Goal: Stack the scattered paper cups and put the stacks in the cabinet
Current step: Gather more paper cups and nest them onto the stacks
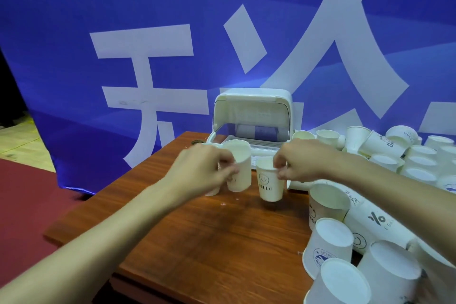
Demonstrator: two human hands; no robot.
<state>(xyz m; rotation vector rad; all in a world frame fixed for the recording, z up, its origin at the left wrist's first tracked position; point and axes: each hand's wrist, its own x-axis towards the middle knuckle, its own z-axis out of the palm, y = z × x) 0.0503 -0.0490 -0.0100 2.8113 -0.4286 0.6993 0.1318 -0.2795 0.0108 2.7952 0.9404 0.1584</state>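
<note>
The wooden desk [197,242] carries the white cabinet [251,116], lid up, at its far edge. Loose paper cups [381,145] crowd its right edge. My left grip [204,170] curls round a plain cup [239,163], and my right grip [303,163] pinches the HELLO cup [269,182] by its rim. I judge 2 risks: that pinched rim buckling during nesting, and my right forearm knocking cups over the edge.
</note>
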